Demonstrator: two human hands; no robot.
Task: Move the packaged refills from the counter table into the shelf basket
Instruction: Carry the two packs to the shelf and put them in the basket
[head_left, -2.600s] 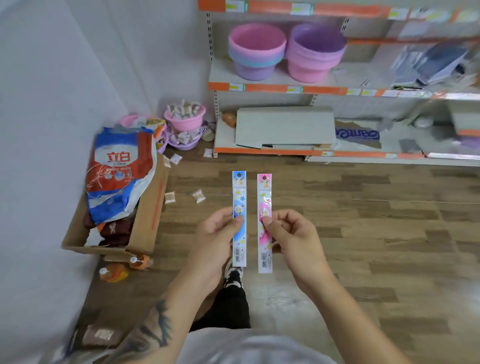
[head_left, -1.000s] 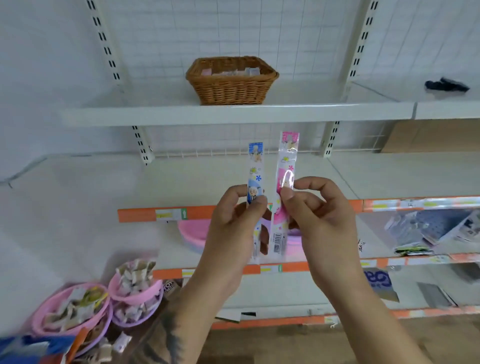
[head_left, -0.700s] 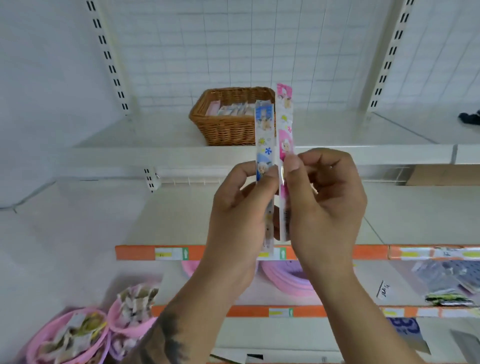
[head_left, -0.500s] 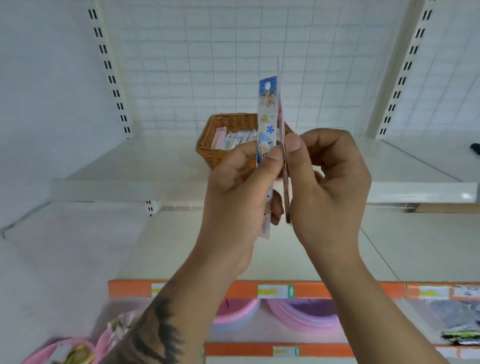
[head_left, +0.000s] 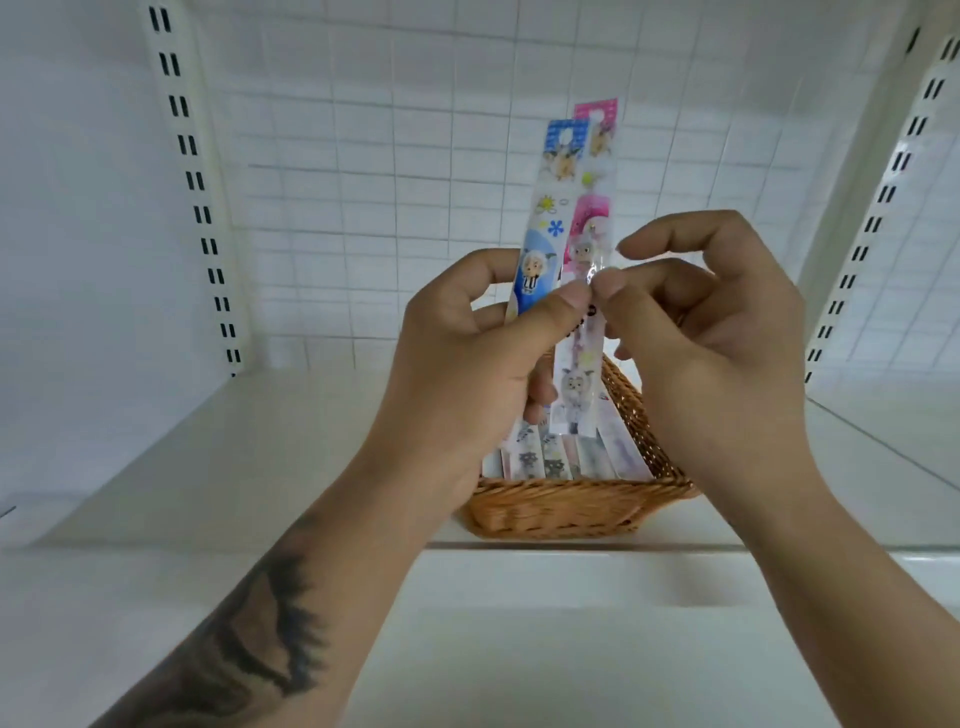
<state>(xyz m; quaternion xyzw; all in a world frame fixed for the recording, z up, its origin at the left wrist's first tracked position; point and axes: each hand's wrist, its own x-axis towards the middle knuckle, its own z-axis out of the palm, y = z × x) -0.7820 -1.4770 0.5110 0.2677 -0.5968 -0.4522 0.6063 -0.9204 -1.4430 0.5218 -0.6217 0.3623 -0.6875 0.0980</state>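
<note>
The left hand (head_left: 467, 358) pinches a long blue cartoon-printed refill packet (head_left: 550, 218), and the right hand (head_left: 717, 332) pinches a matching pink refill packet (head_left: 592, 228) beside it. Both stand upright just above the brown woven wicker basket (head_left: 561, 509) on the white shelf (head_left: 208, 467). Several flat packets (head_left: 566, 457) already lie inside the basket; by my judgement these two only need lowering and releasing.
</note>
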